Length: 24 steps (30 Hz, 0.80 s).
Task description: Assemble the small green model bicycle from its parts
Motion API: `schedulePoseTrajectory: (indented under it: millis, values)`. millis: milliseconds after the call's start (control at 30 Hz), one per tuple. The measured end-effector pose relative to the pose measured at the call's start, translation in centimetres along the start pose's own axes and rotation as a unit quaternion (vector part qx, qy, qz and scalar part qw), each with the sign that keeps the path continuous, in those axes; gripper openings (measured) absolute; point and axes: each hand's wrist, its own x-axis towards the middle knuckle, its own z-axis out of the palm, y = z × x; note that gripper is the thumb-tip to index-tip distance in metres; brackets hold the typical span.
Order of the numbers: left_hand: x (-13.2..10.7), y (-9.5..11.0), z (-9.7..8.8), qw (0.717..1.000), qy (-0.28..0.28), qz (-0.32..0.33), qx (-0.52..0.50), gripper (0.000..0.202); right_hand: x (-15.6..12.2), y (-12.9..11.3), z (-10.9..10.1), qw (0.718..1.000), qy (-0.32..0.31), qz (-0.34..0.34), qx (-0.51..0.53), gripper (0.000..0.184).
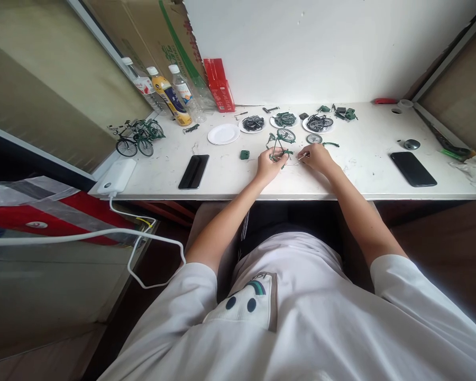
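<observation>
My left hand [268, 165] is closed on the green frame of a small model bicycle [280, 144] that stands partly built on the white table [353, 174]. My right hand [317, 157] pinches a thin metal tool [301, 156] whose tip points at the frame. A loose wheel [314, 138] and a curved green part [330, 144] lie just behind my right hand. A small green block [245, 154] sits left of my left hand.
Paper plates hold parts: one empty [222, 134], others with wheels [254, 124] [318, 123] and green pieces [284, 119]. Finished model bicycles [137, 137] stand far left by bottles [170, 95] and a red box [220, 87]. Phones [194, 171] [413, 168], a power bank [117, 177] with cable.
</observation>
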Motion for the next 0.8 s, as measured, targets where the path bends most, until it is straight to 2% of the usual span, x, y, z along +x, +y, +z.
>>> schedulePoseTrajectory:
  millis: [133, 367, 567, 800]
  values:
    - [0.0, 0.1, 0.0, 1.000, 0.000, -0.008, 0.005, 0.032, -0.1, -0.2, 0.0, 1.000, -0.001, 0.012, -0.006, 0.025]
    - [0.0, 0.2, 0.0, 1.000, -0.001, -0.010, -0.004, 0.034, -0.1, -0.3, 0.4, 0.999, -0.013, 0.024, -0.033, 0.031]
    - [-0.1, 0.5, 0.1, 1.000, 0.004, -0.013, 0.001, 0.031, 0.2, 0.4, 0.6, 1.000, -0.010, 0.019, 0.002, 0.030]
    - [0.1, -0.3, -0.2, 1.000, -0.001, -0.002, 0.014, 0.033, 0.4, 0.8, 0.9, 0.999, 0.021, 0.018, 0.017, 0.034]
